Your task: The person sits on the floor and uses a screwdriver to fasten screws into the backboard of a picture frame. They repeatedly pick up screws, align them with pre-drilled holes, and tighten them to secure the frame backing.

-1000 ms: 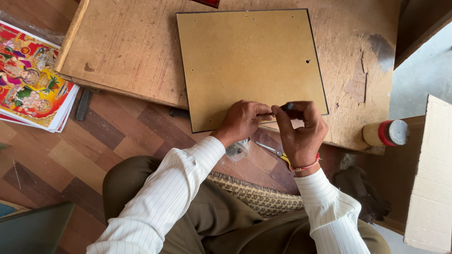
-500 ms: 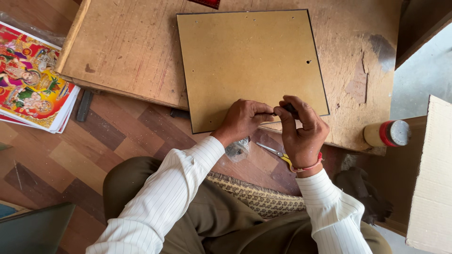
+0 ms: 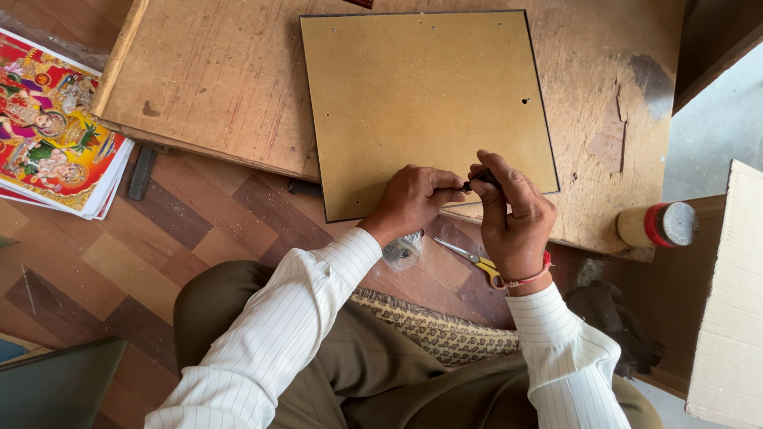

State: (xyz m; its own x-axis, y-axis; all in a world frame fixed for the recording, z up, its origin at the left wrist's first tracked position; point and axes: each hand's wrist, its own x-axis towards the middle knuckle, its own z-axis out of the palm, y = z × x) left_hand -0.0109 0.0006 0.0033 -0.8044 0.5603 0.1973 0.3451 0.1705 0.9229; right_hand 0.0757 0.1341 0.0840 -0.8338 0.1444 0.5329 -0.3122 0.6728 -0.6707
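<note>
The right hand [image 3: 513,218] now sits a touch further right along the board's [image 3: 425,103] near edge, with the left hand [image 3: 413,202] closed up against it.

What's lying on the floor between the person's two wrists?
In the head view, scissors with yellow handles lie between the left hand and right hand wrists.

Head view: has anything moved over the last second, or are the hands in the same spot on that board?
Hardly anything moved. Both hands stay at the near edge of the tan backing board: the right hand still grips a small dark tool, the left hand still pinches at its tip. The board, yellow-handled scissors, red-capped bottle and colourful prints lie as before.
</note>
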